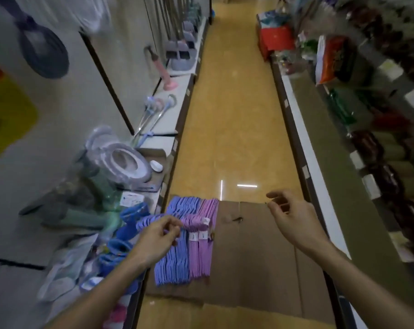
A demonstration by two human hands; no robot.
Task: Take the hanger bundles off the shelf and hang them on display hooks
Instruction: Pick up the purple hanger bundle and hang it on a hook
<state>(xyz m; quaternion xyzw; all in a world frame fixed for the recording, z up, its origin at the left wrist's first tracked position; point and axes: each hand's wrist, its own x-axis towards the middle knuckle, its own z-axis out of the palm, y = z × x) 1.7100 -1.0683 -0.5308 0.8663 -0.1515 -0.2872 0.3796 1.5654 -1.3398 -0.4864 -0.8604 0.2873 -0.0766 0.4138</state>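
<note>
Left hand (pixel 157 238) grip is pinching the pink hanger bundle (pixel 200 243), which lies beside the blue bundle (pixel 171 243) on flat cardboard (pixel 260 257); right hand (pixel 289 214) hovers loosely curled, holding nothing.

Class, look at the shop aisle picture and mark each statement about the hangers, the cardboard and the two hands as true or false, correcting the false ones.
1. The hanger bundles lie on a flattened cardboard sheet. True.
2. All the hangers are pink. False: the left part of the stack is blue-violet, the right part pink-purple.
3. The left hand is at the hooks of the hangers, its fingers curled round them. True.
4. The right hand grips a whole bundle of hangers. False: it is over bare cardboard, apart from the hangers, its fingers loosely curled; whether it pinches something small is not clear.
5. The aisle floor is yellowish and shiny, with light reflections. True.
</note>
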